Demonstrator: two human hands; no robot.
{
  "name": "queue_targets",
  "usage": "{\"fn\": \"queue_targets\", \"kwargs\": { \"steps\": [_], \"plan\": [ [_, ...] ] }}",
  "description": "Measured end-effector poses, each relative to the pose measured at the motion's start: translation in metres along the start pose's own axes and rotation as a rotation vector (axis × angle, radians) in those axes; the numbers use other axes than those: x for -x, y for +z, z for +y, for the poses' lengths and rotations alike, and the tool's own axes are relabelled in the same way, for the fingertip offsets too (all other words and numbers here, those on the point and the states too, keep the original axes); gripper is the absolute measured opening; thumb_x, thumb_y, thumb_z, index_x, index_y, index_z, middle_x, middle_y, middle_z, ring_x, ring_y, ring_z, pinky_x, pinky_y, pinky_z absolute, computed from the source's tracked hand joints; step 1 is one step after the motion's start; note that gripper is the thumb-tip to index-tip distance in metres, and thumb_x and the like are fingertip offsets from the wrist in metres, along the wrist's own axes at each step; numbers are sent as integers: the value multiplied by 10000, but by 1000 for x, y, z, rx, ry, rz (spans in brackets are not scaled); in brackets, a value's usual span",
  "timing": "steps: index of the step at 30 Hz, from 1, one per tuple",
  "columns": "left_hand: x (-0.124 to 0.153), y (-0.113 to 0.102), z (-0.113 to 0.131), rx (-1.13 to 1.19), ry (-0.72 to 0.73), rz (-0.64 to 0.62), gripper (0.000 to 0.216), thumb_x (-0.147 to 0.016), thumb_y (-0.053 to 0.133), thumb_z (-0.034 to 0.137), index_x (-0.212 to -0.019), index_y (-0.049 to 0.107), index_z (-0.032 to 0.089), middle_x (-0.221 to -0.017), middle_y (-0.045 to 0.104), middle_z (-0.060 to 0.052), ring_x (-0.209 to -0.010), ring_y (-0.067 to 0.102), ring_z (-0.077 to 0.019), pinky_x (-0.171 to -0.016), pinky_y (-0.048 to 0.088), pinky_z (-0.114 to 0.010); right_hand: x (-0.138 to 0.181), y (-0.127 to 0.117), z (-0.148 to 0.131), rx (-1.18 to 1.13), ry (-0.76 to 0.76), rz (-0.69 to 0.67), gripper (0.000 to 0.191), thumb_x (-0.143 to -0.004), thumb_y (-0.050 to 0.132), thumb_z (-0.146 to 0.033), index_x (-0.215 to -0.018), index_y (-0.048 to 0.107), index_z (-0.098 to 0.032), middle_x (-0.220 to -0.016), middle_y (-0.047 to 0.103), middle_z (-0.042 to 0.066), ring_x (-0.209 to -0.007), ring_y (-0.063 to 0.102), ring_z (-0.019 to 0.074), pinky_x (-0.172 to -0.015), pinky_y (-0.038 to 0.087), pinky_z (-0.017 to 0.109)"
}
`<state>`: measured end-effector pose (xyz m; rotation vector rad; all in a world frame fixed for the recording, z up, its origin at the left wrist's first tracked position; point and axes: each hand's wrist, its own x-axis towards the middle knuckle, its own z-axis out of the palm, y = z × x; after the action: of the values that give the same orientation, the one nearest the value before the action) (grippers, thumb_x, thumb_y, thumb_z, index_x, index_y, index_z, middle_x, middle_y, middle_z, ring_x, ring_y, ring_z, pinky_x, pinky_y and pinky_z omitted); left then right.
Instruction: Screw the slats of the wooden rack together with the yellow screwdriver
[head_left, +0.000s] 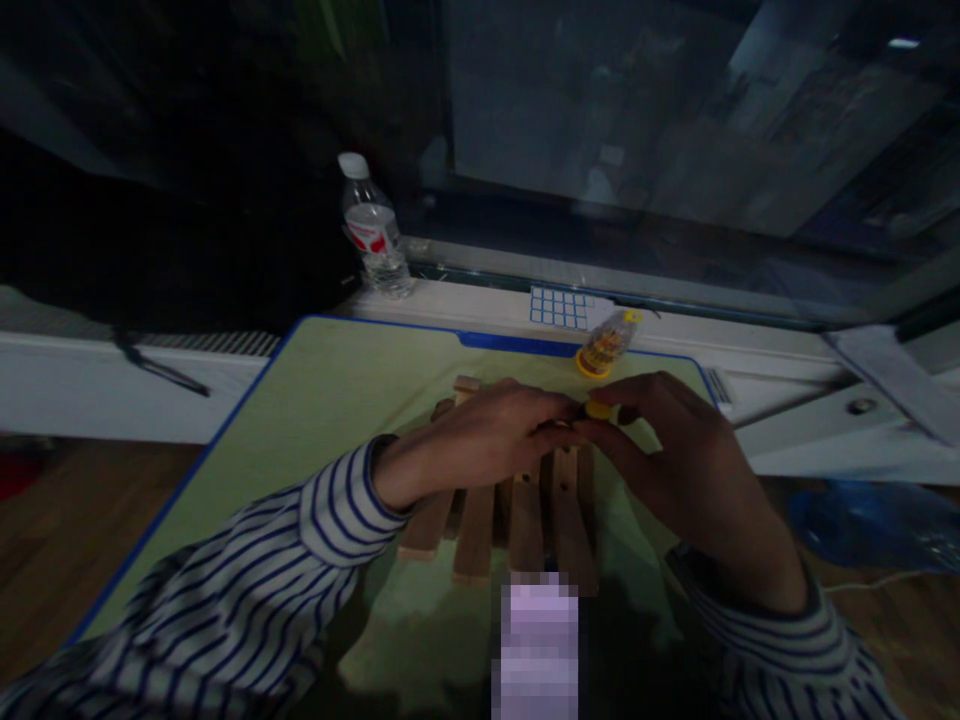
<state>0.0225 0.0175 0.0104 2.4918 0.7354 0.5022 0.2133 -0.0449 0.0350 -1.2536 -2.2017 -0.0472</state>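
Note:
Several wooden slats [480, 525] lie side by side on a green table top [315, 400], joined into a small rack. My left hand [480, 435] rests on top of the slats, fingers curled and pinched toward the right. My right hand [675, 460] meets it, fingers closed round a small tool with a yellow handle [598, 409]. The tip of the tool is hidden between my fingers. Both sleeves are white with dark stripes.
A yellow-capped clear tube of bits [606, 345] lies at the table's far edge. A water bottle [373, 232] stands on the white sill, with a blue-gridded sheet [559, 307] further right. A blue plastic bag [877, 520] lies on the floor at right.

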Motion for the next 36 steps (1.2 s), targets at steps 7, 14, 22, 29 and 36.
{"fn": "queue_targets", "kwargs": {
  "steps": [7,14,22,29,36],
  "plan": [
    [0,0,1,52,6,52,202,-925,532,316,-977,661,169,-803,694,-21,-739,643,-145,-653,436,-257,-2,0,0,-18,1,-14,139,-882,602,-238,-990,594,-152,-883,656,51,-832,610,160,-717,499,294],
    [1,10,-1,44,1,152,191,-896,583,318,-963,676,165,-774,686,-10,-681,625,-123,-631,434,-232,-2,-2,4,-5,-25,-50,157,-890,593,-236,-1028,598,-161,-930,680,50,-879,635,163,-769,504,302],
    [4,18,9,51,-100,281,156,-869,613,284,-934,697,169,-742,686,-1,-629,605,-110,-601,439,-222,-1,-3,6,-18,-38,-65,189,-890,592,-212,-1075,597,-174,-1004,697,55,-933,648,169,-806,514,324],
    [3,14,1,118,-90,244,214,-833,673,328,-989,690,182,-755,696,19,-620,617,-94,-590,428,-208,-3,1,4,-77,-40,-80,259,-878,599,-201,-1135,582,-173,-1046,691,60,-974,634,165,-841,506,320],
    [1,8,-3,151,-70,162,150,-850,654,303,-899,711,173,-673,679,29,-524,564,-70,-553,400,-197,0,2,6,-73,-6,-68,223,-869,614,-221,-1086,586,-177,-994,696,50,-925,645,176,-802,512,327]
  ]
}}
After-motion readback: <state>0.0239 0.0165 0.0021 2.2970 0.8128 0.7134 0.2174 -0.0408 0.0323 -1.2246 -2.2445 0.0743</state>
